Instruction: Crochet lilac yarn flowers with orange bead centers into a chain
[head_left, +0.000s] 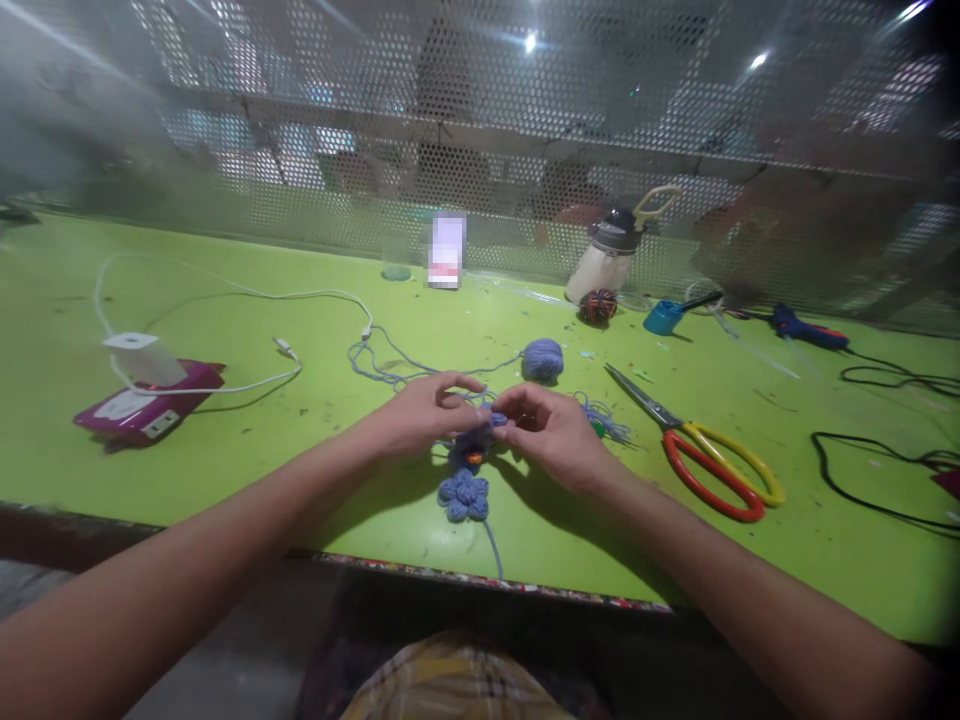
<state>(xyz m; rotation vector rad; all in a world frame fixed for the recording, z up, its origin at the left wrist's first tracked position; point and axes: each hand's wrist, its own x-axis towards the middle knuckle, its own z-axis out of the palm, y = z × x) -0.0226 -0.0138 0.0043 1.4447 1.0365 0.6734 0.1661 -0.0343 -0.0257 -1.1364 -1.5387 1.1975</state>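
Fingertips of my left hand [424,412] and my right hand [553,432] meet over a blue-purple crocheted yarn piece [472,442], both closed on it in a pinch. My fingers cover part of it, and a small orange spot [474,459] shows on its lower side. Just below lies a crocheted flower [463,495] of the same yarn, with a tail of yarn trailing toward the table edge. A ball of blue-purple yarn [543,360] sits behind my hands, its strand [416,362] looping left. Cut yarn ends [611,422] lie beside my right hand.
Scissors [712,475] with red and yellow handles lie right, half spread. A purple power strip [150,405] with a white charger [146,360] and cable is left. At the back stand a phone [447,250], bottle [604,258], multicoloured yarn ball [598,307] and blue glue gun [808,328].
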